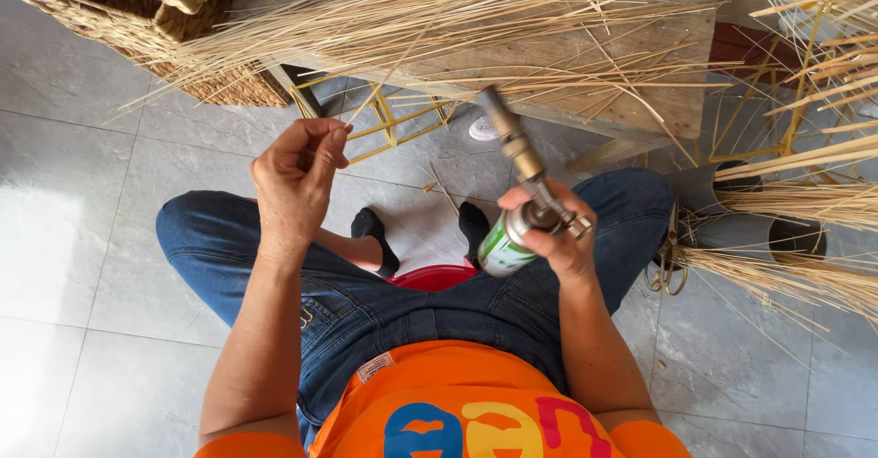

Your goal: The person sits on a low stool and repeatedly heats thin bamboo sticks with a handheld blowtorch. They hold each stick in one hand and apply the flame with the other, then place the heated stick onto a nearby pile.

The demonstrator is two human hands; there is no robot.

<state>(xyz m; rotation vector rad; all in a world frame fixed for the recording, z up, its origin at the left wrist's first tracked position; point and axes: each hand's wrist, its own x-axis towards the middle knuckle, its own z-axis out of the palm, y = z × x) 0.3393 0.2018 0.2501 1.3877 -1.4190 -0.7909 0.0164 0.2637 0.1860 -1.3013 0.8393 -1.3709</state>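
My right hand (560, 231) grips a gas torch (519, 193): a green and white canister with a brass nozzle that points up and away toward the strips. My left hand (297, 179) is raised to the left of it, with thumb and fingertips pinched together near a thin pale cane strip (389, 81); whether it holds the strip I cannot tell. I sit on a low red stool (432, 278), in blue jeans and an orange shirt, with black socks on my feet.
A low wooden table (640, 64) ahead carries a spread of long cane strips. A woven basket (155, 19) stands at top left. A yellow wire frame (393, 124) is under the table. More cane bundles (796, 238) and scissors (666, 270) lie at right on the grey tile floor.
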